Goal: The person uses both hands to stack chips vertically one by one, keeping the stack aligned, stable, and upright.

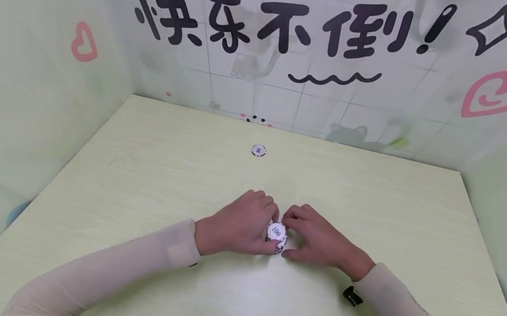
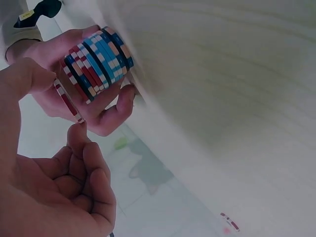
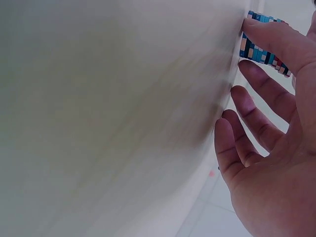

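In the head view my left hand (image 1: 243, 226) pinches a white poker chip marked 100 (image 1: 276, 231) between thumb and fingertip. From the left wrist view this chip (image 2: 68, 100) shows a red and white edge and is held tilted, apart from the stack. Beside it stands a tall stack of poker chips (image 2: 98, 61) with blue, red, white and dark edges. My right hand (image 1: 322, 240) curves loosely around the stack's right side. Its thumb lies close to the stack (image 3: 264, 42) in the right wrist view, fingers spread and bent slightly; whether it touches is unclear.
Another poker chip (image 1: 258, 150) lies flat on the pale wooden table (image 1: 175, 157), farther back. Printed cloth walls (image 1: 268, 89) enclose the back and both sides. A small black clip-like piece (image 1: 353, 296) shows beneath the right sleeve.
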A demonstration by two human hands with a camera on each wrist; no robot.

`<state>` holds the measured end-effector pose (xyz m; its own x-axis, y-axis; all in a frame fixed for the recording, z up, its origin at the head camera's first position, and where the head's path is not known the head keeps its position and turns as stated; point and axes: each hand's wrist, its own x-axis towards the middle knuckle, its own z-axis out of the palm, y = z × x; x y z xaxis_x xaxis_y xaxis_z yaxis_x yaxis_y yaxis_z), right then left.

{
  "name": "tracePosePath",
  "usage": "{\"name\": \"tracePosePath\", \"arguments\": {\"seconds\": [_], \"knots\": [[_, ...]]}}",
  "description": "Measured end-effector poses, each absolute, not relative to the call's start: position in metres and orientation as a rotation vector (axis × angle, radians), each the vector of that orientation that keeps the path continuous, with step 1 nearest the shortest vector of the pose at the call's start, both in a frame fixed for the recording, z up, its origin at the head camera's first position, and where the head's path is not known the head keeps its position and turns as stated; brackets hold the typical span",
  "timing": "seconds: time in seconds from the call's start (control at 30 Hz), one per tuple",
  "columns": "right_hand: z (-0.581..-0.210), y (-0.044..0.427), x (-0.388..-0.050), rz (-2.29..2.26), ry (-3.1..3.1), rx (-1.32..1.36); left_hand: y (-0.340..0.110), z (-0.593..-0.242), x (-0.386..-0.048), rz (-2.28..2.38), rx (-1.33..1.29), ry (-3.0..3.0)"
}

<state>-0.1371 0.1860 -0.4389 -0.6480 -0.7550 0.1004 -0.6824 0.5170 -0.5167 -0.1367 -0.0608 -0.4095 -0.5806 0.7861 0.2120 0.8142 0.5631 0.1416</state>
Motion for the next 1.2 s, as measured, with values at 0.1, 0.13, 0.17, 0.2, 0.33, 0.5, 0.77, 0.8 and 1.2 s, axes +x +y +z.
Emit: {"name": "tracePosePath", "arguments": {"seconds": [0.1,0.13,0.17,0.2,0.33,0.5,0.77,0.8,1.2], "knots": [[-0.439,0.186,-0.137,-0.817,2.605,-1.243,-0.059,-0.411,-0.135,-0.353,-1.392,-2.649],[-0.439,0.186,-0.137,-0.825,2.6,-1.239,-0.059,-0.411,-0.134,-0.352,-1.398,-2.645],[-0.439,0.187,-0.137,-0.833,2.595,-1.236,-0.059,-0.411,-0.134,-0.343,-1.401,-2.64],[-0.439,0.187,-0.137,-0.84,2.59,-1.233,-0.058,-0.411,-0.133,-0.333,-1.406,-2.634],[-0.439,0.186,-0.136,-0.861,2.578,-1.225,-0.058,-0.411,-0.131,-0.308,-1.411,-2.618],[-0.438,0.186,-0.136,-0.857,2.581,-1.223,-0.058,-0.412,-0.13,-0.317,-1.413,-2.614],[-0.436,0.186,-0.14,-0.828,2.563,-1.215,-0.062,-0.413,-0.127,-0.293,-1.388,-2.635],[-0.436,0.186,-0.141,-0.82,2.557,-1.215,-0.064,-0.413,-0.126,-0.291,-1.379,-2.641],[-0.417,0.181,-0.182,-0.826,2.547,-1.08,-0.072,-0.424,-0.116,-0.161,-1.336,-2.816]]}}
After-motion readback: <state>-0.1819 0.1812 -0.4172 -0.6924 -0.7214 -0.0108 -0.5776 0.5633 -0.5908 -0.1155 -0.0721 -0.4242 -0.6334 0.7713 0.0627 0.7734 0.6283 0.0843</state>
